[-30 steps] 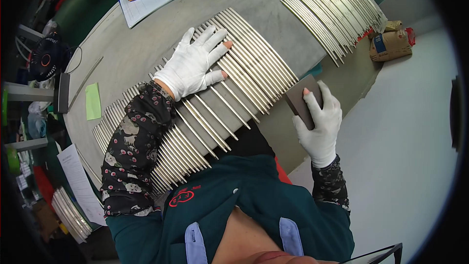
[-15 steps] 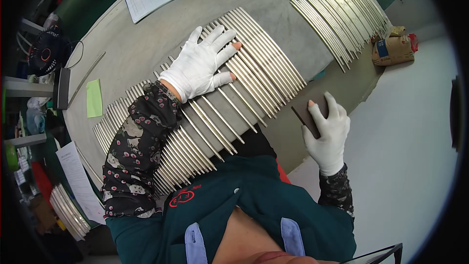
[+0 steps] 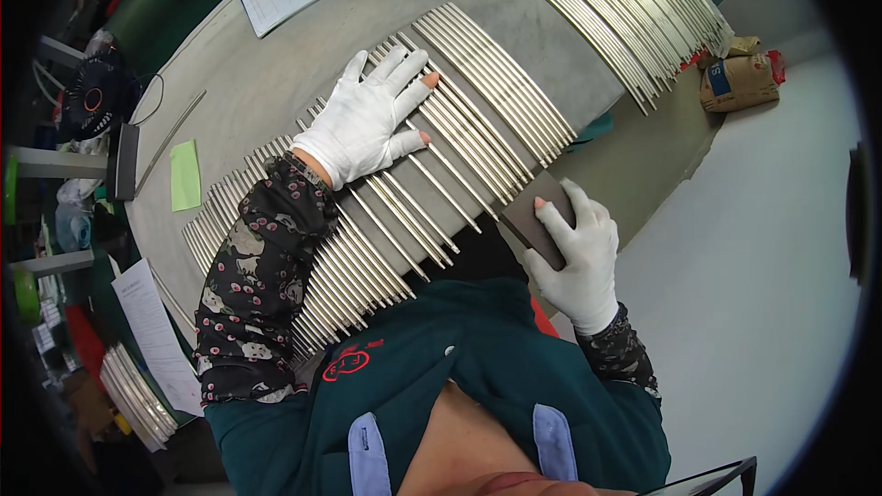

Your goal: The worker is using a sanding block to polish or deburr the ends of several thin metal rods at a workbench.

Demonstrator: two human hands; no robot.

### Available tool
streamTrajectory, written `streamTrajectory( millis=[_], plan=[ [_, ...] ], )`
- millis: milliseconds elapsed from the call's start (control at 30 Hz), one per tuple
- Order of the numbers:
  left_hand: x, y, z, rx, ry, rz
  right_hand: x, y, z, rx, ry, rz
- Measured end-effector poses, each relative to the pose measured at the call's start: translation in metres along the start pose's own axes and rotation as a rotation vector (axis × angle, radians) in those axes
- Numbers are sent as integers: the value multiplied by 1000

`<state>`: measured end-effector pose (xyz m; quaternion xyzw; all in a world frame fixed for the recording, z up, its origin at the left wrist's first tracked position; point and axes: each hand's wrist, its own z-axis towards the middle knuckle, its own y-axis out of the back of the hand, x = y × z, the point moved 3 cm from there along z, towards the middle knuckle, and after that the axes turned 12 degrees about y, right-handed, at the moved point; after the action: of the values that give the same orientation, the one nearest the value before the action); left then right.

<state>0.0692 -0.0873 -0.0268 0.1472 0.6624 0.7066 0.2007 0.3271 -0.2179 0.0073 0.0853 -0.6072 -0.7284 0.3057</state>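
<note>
Right, across the middle runs the grey counter, its edges bowed by the lens, and it's carrying nearly everything on show. Next in size, a long row of silver rods fans out along its near edge: packed close at the left, loosely spaced in the middle, tight again further right, then a clear gap before the last group, and many of the near ends overhang the edge. Up at the far right, a second batch of rods lies well apart from that row. A patterned sleeve covers the left forearm, which reaches over the row. Above, a stack of papers sits under something blue and orange, and away to the right there's a brown bag.

Now the hands, both in white gloves with bare thumb tips showing. The left hand lies palm down over the rods, fingers splayed, gripping nothing that can be seen. The right hand is curled round a flat dark block, thumb on one side, beside the rods' near ends; whether block and rods touch, you can't tell. Smallest of all, a green slip lies left of the row.
</note>
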Motion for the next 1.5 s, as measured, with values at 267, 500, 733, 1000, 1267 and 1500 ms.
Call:
streamTrajectory(
  millis=[267, 500, 733, 1000, 1267, 1500],
  plan=[
    [2, 0, -4, 10, 15, 1, -3, 9, -1, -58, -11, -10],
    [0, -4, 4, -16, 25, 8, 3, 7, 4, -68, 21, -14],
    [-4, -2, 9, -17, 51, 21, 6, 3, 8, -82, 38, -25],
    [-5, -3, 4, -32, 73, 29, 15, -2, 22, -56, 120, -106],
    [-3, -2, 1, -49, 93, 55, 24, -7, 46, -27, 221, -172],
    [-7, -3, 15, -13, 62, 73, 2, 16, -22, 30, -61, -163]
  ],
)
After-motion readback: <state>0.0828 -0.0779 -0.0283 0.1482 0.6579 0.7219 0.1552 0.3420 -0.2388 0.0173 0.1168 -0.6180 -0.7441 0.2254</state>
